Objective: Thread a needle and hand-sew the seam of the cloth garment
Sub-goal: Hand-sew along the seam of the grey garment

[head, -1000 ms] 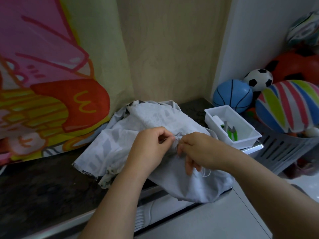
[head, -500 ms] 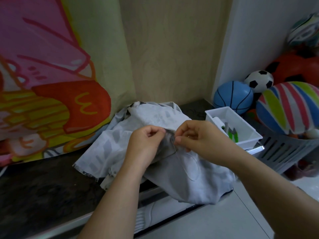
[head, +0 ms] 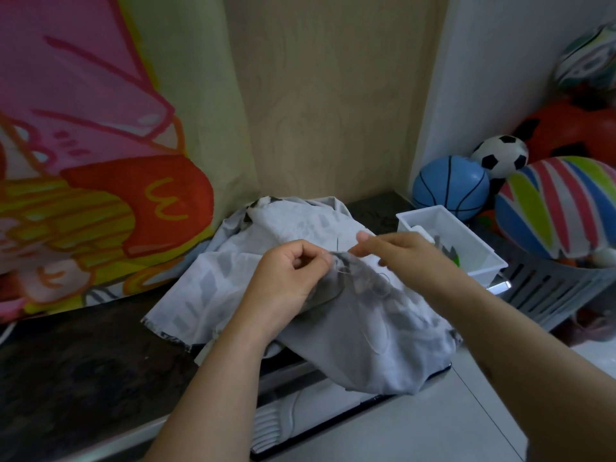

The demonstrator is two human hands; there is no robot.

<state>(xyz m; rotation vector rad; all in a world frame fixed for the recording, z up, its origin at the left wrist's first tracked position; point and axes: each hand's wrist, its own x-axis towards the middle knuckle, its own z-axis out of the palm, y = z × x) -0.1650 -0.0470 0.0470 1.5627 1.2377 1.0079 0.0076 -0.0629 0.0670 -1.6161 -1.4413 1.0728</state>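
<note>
A pale grey cloth garment with darker grey block print (head: 226,281) lies heaped on the dark stone counter (head: 83,361) and hangs over its front edge. The left hand (head: 293,275) has its fingers curled and pinches a raised fold of the garment. The right hand (head: 400,255) reaches toward that fold, thumb and forefinger close together. I cannot tell whether they hold anything. A thin dark sliver, seemingly the needle (head: 337,243), stands up from the cloth between the two hands. A faint pale thread (head: 376,338) loops over the hanging cloth. Just beside the garment sits a white plastic tray (head: 416,219), with a blue toy basketball (head: 450,188) behind it.
</note>
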